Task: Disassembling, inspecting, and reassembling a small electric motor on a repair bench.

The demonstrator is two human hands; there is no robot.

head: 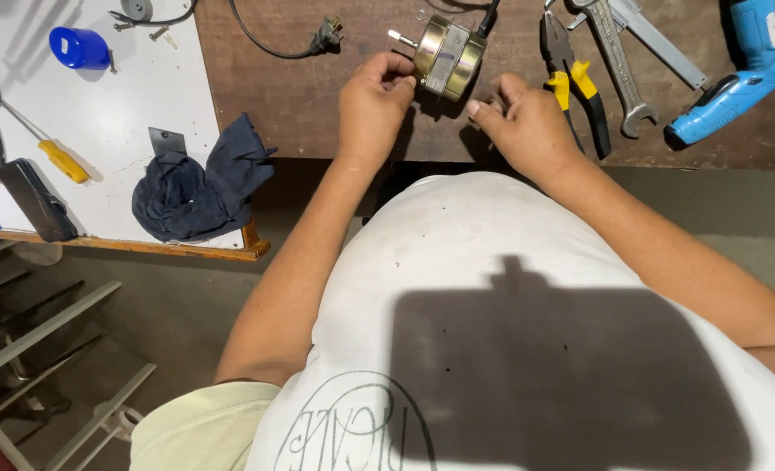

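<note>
A small round brass-coloured motor (447,58) with a short shaft pointing left lies on the brown workbench (317,105). My left hand (372,103) grips its near left edge with fingers curled. My right hand (522,122) rests just right of the motor, fingers bent, thumb and forefinger pinched close together; whether it holds something small I cannot tell. A black cable leaves the motor's top.
Yellow-handled pliers (575,74), a steel spanner (621,65) and a blue power drill (740,65) lie to the right. A black plug lead (317,39) lies left. A white board (99,113) holds a dark cloth (200,183), screwdrivers, a brush and a blue cap (79,48).
</note>
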